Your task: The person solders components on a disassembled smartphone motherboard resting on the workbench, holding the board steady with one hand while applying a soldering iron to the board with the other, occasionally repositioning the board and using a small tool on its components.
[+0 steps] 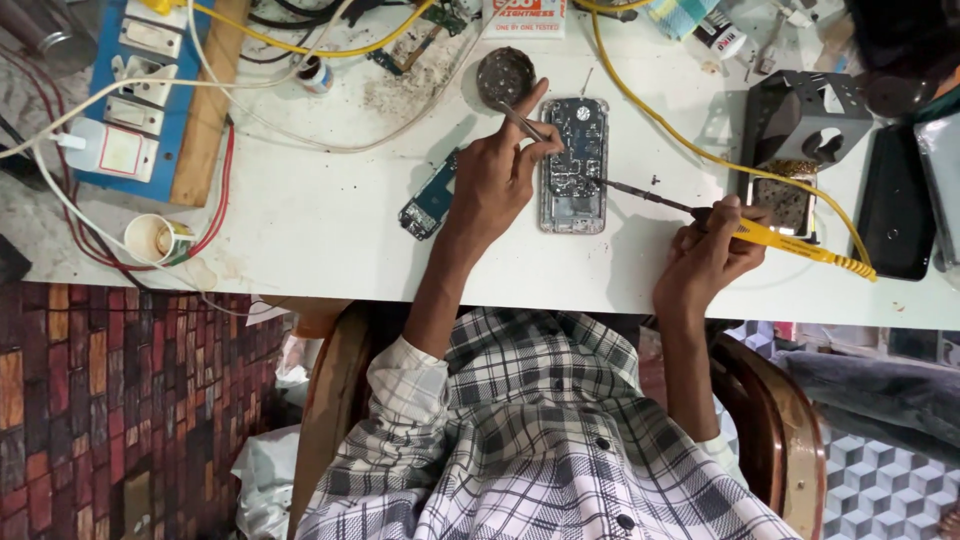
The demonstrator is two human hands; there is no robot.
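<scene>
Plainly, opened phone [573, 165] lies circuit-side up.

free: bare table [320, 215] left of phone [573, 165] | blocked: metal stand [800, 125] right, yellow cable [690, 140]

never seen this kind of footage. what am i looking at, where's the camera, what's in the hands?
There is one picture, from a camera worn on the person's head, looking straight down at a white workbench; the checked shirt at the bottom is the wearer's own.

No machine here: two bare hands. The left hand holds metal tweezers at an opened phone with its circuit board exposed. The right hand grips a yellow-handled soldering iron, its tip reaching to the phone's edge.

Around them lie a small loose circuit board, a round tin, a grey metal iron stand, a blue switch-and-socket board, a small paper cup and a white squeeze bottle.
</scene>
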